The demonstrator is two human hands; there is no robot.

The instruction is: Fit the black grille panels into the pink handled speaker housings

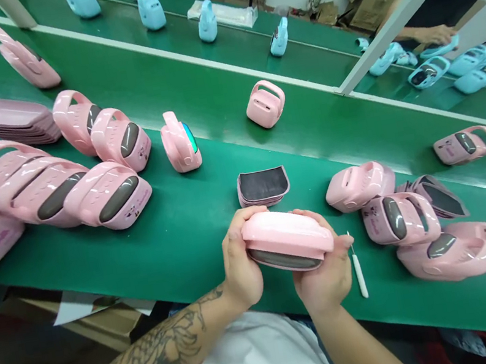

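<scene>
Between my two hands, over the front edge of the green table, is a pink plastic device (286,230) with a dark window along its lower side. My left hand (240,263) wraps round its left end. Gripping the right end is my right hand (327,270), its thumb sticking out to the right. Just beyond the device lies a small stack of dark-faced panels with pink edges (263,186). A thin screwdriver with a white handle (360,274) rests on the table right of my right hand.
Several pink handled devices (108,195) crowd the left, beside stacked pink trays (11,118). More pink devices (400,218) and dark panels (441,195) lie at right. A white rail (205,67) divides off a far bench with blue devices (151,8); another person's hand (435,36) works there.
</scene>
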